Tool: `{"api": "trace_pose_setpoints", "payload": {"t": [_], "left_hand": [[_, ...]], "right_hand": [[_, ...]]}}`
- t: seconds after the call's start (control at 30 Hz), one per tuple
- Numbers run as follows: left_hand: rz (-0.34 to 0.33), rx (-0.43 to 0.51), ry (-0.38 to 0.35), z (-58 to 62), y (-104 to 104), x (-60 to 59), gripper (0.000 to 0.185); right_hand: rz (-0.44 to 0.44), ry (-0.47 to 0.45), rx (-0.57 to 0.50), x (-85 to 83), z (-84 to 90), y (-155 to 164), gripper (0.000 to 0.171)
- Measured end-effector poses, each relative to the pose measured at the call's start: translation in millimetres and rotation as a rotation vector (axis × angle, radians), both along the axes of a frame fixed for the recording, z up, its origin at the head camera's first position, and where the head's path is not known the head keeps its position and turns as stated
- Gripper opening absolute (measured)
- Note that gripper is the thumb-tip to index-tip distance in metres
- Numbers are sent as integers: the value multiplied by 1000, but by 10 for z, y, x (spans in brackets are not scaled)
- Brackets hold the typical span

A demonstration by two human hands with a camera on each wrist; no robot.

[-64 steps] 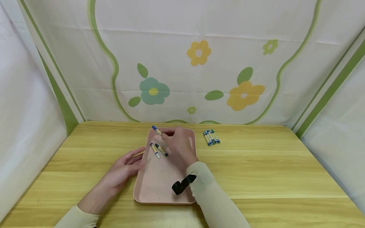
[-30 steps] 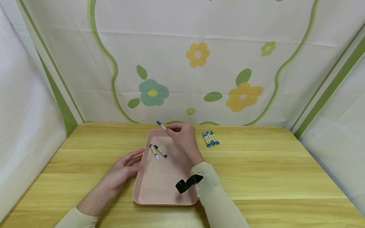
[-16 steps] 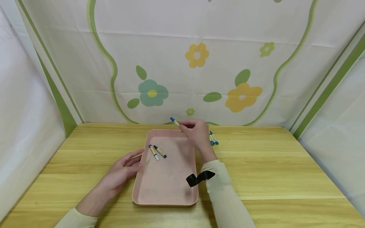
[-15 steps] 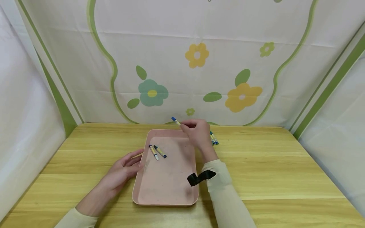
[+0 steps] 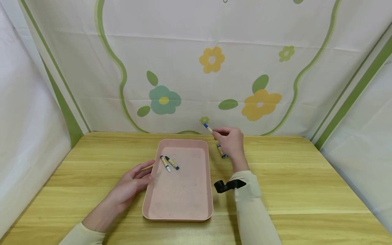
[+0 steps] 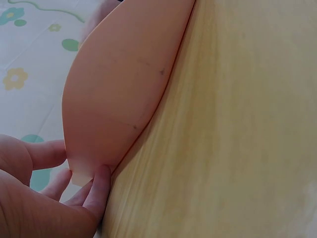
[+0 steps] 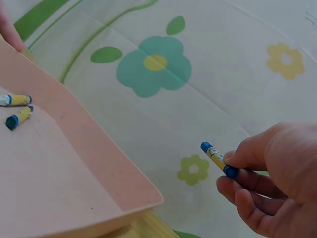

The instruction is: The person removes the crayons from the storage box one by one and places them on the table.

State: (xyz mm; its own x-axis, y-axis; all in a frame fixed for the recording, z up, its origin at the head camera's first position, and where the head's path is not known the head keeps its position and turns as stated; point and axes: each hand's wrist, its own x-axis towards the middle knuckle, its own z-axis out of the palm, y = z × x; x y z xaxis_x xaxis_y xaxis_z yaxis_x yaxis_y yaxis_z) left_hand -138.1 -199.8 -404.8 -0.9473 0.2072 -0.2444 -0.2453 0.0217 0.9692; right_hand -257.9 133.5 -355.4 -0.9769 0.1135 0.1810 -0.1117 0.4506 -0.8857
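Note:
My right hand (image 5: 232,143) pinches a blue crayon (image 7: 216,159) with a yellow wrapper between thumb and fingers, raised beyond the right back corner of a pink tray (image 5: 183,194). Below that hand, the row of crayons (image 5: 221,151) on the table is partly hidden. Inside the tray, toward its left side, lie a white crayon (image 5: 165,163) and a dark green crayon (image 5: 172,163), close together at a slant. Along the tray's left wall rests my left hand (image 5: 131,180); the left wrist view shows its fingertips (image 6: 102,176) touching the outer wall and rim.
A light wood table (image 5: 291,190) carries everything. A white cloth (image 5: 183,44) printed with flowers hangs behind its far edge, with more white cloth at both sides. A black strap mount (image 5: 229,185) juts from the right sleeve over the table.
My right hand has carried the blue crayon from above the tray to the right, over the crayon row. The left hand, the tray and the two crayons in it stay put.

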Motion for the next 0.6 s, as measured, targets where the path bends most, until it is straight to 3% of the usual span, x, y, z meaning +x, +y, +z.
{"api": "trace_pose_setpoints", "payload": {"t": [0.6], "left_hand": [[4,10,5,-8,4,-15,65]], "right_hand": [[-129,-64,0,-66,-142,575,24]]}}
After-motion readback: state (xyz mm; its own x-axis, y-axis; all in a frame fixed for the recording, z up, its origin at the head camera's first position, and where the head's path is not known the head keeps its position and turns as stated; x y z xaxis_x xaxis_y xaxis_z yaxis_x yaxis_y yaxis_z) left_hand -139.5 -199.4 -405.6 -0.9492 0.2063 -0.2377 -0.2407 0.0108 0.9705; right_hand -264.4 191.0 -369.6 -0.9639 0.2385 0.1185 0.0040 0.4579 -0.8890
